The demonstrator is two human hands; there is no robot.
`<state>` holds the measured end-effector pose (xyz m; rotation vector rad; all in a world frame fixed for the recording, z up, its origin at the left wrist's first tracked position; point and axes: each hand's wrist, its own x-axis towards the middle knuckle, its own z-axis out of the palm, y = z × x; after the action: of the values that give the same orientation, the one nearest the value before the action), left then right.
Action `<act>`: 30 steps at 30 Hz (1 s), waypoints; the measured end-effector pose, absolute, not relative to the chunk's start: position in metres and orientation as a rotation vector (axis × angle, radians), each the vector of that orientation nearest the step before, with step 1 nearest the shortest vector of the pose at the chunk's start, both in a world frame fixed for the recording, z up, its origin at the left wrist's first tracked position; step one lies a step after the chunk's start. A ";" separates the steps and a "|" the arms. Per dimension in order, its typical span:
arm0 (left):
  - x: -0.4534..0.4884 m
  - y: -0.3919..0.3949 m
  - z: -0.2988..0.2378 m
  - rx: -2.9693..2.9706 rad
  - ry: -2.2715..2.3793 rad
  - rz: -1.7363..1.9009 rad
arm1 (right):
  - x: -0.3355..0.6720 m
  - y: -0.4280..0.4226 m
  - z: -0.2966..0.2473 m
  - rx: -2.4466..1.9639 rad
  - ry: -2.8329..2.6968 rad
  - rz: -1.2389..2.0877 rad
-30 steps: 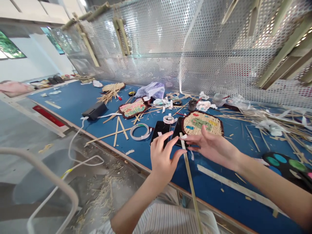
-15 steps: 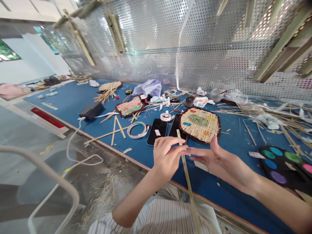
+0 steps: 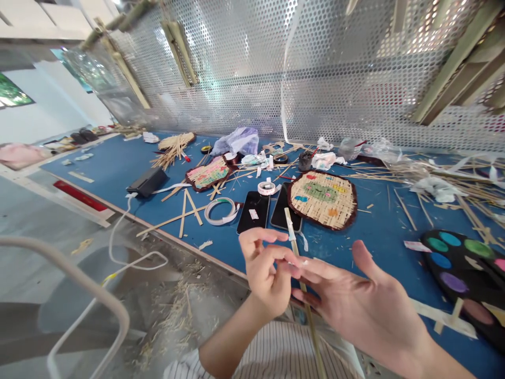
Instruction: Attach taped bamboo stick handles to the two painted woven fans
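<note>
A thin bamboo strip [image 3: 298,258] stands slanted in front of me, with white tape wrapped near its top end. My left hand [image 3: 264,271] curls around the strip, its fingertips pinching at it. Beside it my right hand [image 3: 355,297] is spread palm-up, its fingertips meeting the left fingers at a small white scrap, possibly tape. Two black smartphones [image 3: 253,212] lie just beyond the hands, beside a woven bamboo mat with coloured patches [image 3: 321,200]. The strip's lower end is out of sight below the frame.
The blue workbench [image 3: 98,173] holds loose bamboo strips, a white tape ring [image 3: 221,211], a small tape roll [image 3: 266,188], a black case [image 3: 147,182], and a paint palette [image 3: 461,273] at right. Perforated metal sheeting [image 3: 236,68] rises behind it; a white cable [image 3: 118,247] hangs off the near edge.
My right hand has come nearer and turned its palm up, fingers spread. My left hand has curled closer around the strip. The whole view has tilted slightly.
</note>
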<state>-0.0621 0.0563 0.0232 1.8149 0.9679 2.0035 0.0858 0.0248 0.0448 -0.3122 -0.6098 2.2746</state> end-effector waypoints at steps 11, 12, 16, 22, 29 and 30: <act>-0.050 0.067 0.022 0.686 0.725 1.532 | 0.106 0.034 0.049 -1.242 -1.323 1.305; -0.048 0.067 0.021 0.689 0.727 1.526 | 0.105 0.037 0.054 -1.273 -1.428 1.172; -0.043 0.068 0.023 0.699 0.706 1.528 | 0.096 0.048 0.066 -1.348 -1.596 0.908; -0.048 0.067 0.020 0.828 0.710 1.545 | 0.081 0.053 0.064 -1.204 -1.557 1.060; -0.051 0.065 0.012 1.099 0.883 1.616 | 0.081 0.051 0.058 -1.150 -1.369 1.347; -0.052 0.065 0.010 1.149 0.903 1.628 | 0.081 0.050 0.058 -1.148 -1.347 1.392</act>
<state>-0.0519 0.0651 0.0104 1.1490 0.9033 1.6280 0.0813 0.0503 0.0577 -1.1477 -1.3471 1.3924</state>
